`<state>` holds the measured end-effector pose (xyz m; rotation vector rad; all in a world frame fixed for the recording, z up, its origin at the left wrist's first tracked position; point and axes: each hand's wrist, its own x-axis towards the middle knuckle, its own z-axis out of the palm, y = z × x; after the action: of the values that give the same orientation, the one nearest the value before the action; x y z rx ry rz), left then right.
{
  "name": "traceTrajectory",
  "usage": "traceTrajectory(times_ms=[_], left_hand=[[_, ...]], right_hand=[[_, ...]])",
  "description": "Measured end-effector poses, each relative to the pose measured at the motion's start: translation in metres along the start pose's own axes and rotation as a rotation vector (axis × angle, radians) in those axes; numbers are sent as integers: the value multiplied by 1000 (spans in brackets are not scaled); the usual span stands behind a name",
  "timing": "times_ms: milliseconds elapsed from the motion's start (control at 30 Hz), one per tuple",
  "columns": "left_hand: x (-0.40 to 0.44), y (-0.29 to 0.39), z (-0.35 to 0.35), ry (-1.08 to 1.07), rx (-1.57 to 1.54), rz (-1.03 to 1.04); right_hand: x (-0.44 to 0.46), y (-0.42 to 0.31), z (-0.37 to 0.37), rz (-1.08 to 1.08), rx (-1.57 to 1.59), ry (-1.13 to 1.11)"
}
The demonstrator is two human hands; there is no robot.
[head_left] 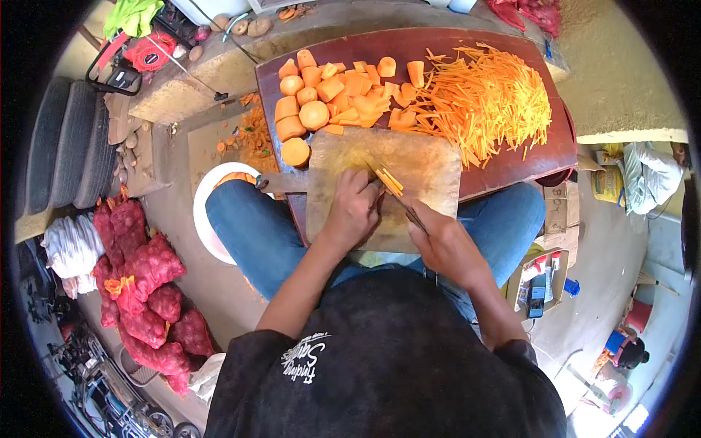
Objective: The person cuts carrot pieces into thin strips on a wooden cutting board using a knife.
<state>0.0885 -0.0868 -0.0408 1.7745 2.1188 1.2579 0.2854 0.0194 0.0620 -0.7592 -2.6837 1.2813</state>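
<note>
A wooden cutting board [332, 157] lies across my lap and the near edge of the red table. Held by my right hand [447, 244], a knife [414, 216] slants up and left over the board. A few thin carrot sticks [391, 181] lie along its blade. My left hand [354, 208] presses on the board just left of the blade, fingers curled together; what is under them is hidden. Beyond the board are peeled carrot chunks [314, 114], and to their right a large heap of carrot strips [496, 98].
A white basin [208, 182] stands beside my left leg, with carrot peelings [255, 135] on the floor beyond it. Red mesh sacks [150, 266] and tires [66, 146] are at the left. A box [556, 281] sits at the right; a person [621, 349] is farther back.
</note>
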Motion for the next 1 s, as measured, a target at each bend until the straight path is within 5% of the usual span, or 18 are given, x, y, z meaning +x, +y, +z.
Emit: traceTrajectory(times_ms=[1000], left_hand=[[0, 2, -3, 51, 54, 33]], right_hand=[[14, -10, -1, -37, 84, 18]])
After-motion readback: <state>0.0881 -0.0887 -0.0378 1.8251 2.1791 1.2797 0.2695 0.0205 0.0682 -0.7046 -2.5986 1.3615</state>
